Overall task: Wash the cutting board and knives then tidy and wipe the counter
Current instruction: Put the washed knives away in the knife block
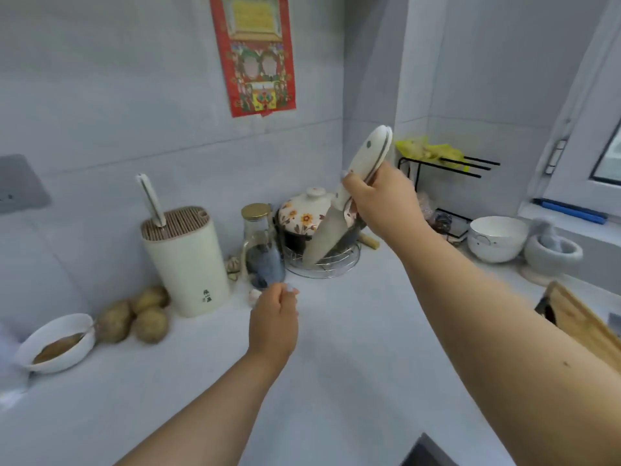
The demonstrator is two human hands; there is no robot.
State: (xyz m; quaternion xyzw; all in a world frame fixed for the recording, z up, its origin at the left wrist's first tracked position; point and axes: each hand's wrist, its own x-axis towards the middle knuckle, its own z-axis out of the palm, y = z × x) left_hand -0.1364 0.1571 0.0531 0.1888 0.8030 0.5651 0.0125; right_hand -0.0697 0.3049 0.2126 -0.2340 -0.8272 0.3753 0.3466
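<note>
Right hand (379,200) gripping knife (349,196), blade tilted down-left over bench (336,331); left hand (274,317) loosely curled, holding nothing, near knife block (186,264).

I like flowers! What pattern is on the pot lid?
Orange and brown flowers on the white ceramic pot lid, head view.

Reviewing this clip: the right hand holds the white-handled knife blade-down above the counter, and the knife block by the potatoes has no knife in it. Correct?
Not quite. In the head view the knife block already has one white-handled knife in it. The rest stands: the right hand holds the knife blade-down.
</note>
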